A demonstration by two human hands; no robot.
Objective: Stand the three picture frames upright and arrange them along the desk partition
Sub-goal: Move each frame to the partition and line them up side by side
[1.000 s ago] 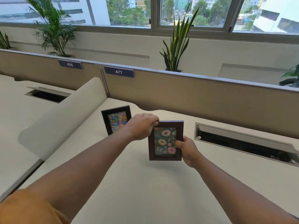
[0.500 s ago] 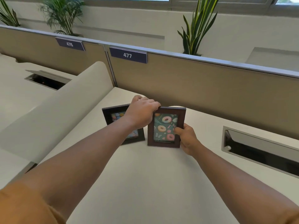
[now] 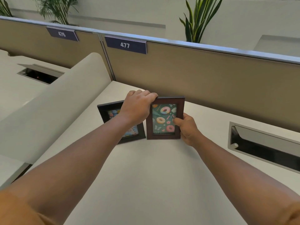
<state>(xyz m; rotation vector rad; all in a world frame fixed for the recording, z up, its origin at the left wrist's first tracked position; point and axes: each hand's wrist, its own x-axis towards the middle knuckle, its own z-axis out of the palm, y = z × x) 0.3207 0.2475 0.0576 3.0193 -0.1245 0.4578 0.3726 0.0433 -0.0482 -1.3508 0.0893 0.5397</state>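
A brown frame with a doughnut picture (image 3: 164, 119) stands upright on the white desk (image 3: 146, 176), a short way in front of the tan partition (image 3: 203, 82). My left hand (image 3: 138, 108) grips its top left corner. My right hand (image 3: 186, 129) holds its right edge, thumb on the front. A black frame with a colourful picture (image 3: 107, 111) stands upright just to its left, partly hidden by my left hand and wrist. A third frame is not in view.
An open cable tray (image 3: 263, 143) is sunk into the desk at the right. A curved white side divider (image 3: 53, 103) runs along the left. Another cable tray (image 3: 39, 73) sits on the neighbouring desk. Labels 476 and 477 hang on the partition; plants stand behind it.
Both hands have carried the doughnut frame forward and down from mid-air; its base now rests on the desk right beside the black frame. My head has tilted down and closer.
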